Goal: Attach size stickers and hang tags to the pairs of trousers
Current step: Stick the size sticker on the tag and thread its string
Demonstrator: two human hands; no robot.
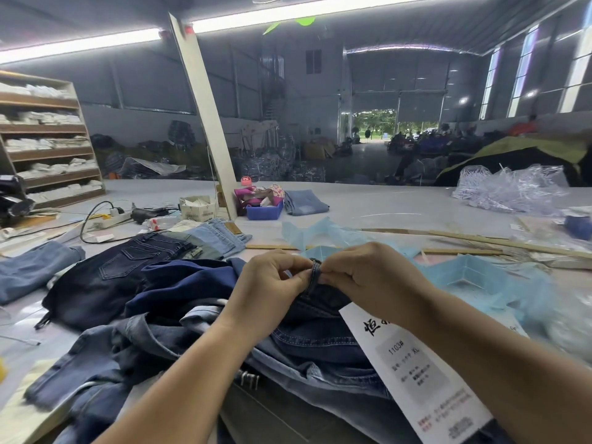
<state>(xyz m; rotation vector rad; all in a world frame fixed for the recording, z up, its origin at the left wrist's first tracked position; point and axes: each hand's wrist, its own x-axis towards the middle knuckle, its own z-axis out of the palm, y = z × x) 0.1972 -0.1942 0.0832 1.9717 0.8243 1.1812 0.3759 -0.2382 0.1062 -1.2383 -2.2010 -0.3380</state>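
Hands — left [269, 277], right [362, 270] — each grip pinched tight on the trousers' belt loop [315, 274].

- Above and beyond my fingers two long tube lamps [224, 24] shine very white and are overexposed; they give most of the light here.
- Far beyond my fingers the open doorway [374, 123] lets in bright daylight, and the tall windows [525, 68] to the right of it glare.
- The hall between is dim and bluish, with few details.
- My left hand [272, 283] and right hand [368, 277] are evenly lit, with soft shadow between the fingertips.
- The white hang tag [413, 373] below my right fingers is bright, and its small print is blurred.
- At the edges straight lines bend; the nearest denim [96, 373], below my left fingers, looks smeared.
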